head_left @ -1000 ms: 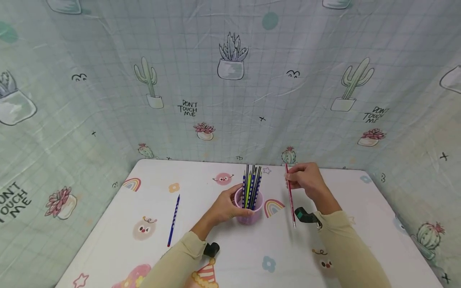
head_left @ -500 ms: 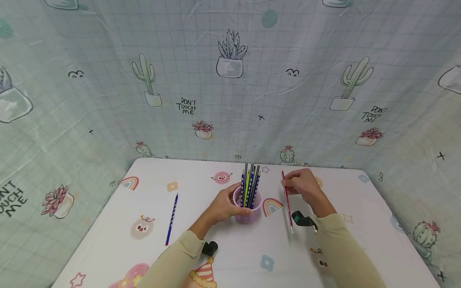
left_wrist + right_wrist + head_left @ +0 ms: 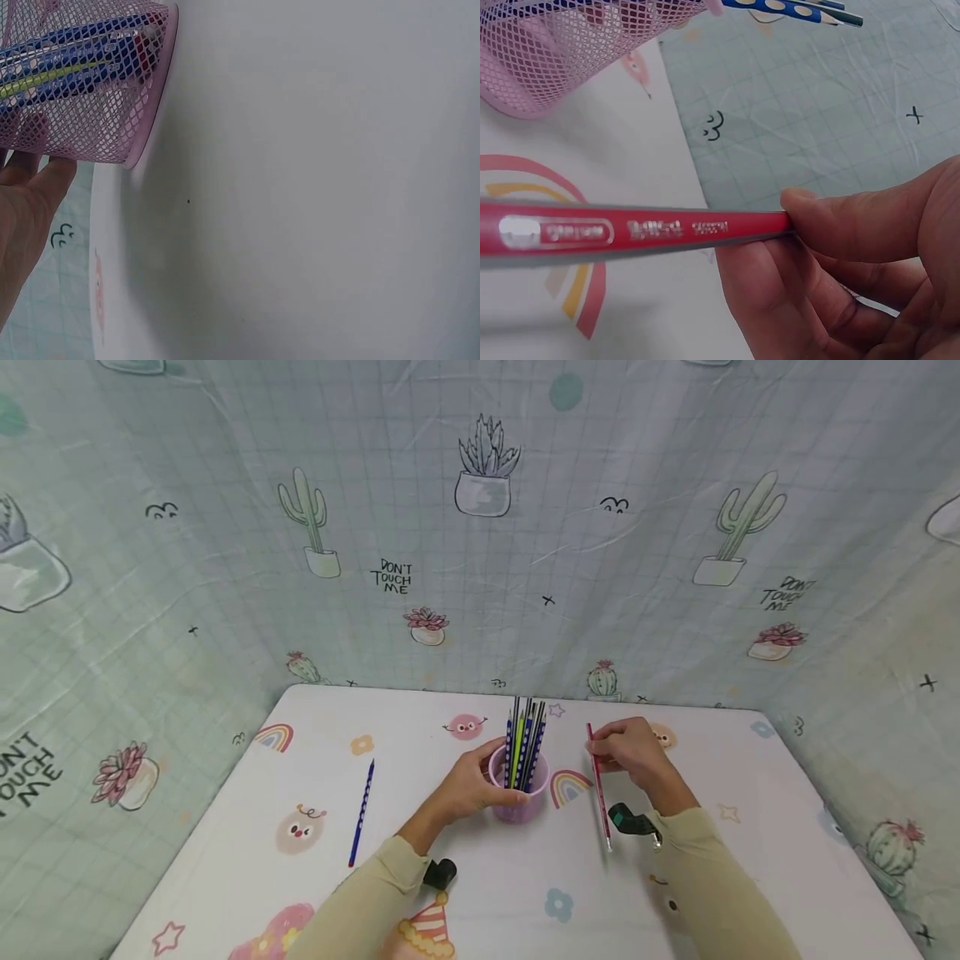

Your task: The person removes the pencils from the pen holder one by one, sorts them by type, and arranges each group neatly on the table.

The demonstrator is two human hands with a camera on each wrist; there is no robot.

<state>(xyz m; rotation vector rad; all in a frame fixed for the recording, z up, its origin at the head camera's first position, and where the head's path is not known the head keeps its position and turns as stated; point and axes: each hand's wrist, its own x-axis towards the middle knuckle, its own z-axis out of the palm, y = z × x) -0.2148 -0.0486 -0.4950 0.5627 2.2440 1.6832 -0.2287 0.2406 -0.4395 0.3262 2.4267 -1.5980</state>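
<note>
A pink mesh pencil cup point(image 3: 519, 812) stands on the white table, gripped around its side by my left hand point(image 3: 465, 789). Several pencils point(image 3: 524, 745), mostly blue with pale dots plus a yellow-green one and dark striped ones, rise out of it. Right of the cup, my right hand point(image 3: 636, 752) pinches a red pencil point(image 3: 602, 802) between thumb and fingers near its upper end. In the right wrist view the red pencil point(image 3: 652, 231) carries silver lettering. The left wrist view shows fingertips point(image 3: 52, 176) against the mesh of the cup point(image 3: 94, 139).
One blue dotted pencil point(image 3: 362, 814) lies alone on the table left of my left forearm. Black wrist devices point(image 3: 630, 819) sit at both cuffs. A cactus-printed cloth point(image 3: 487, 568) hangs behind the table and along its sides.
My right hand has come slightly nearer and to the left with the red pencil, then nearly stops. My left hand stays on the cup.
</note>
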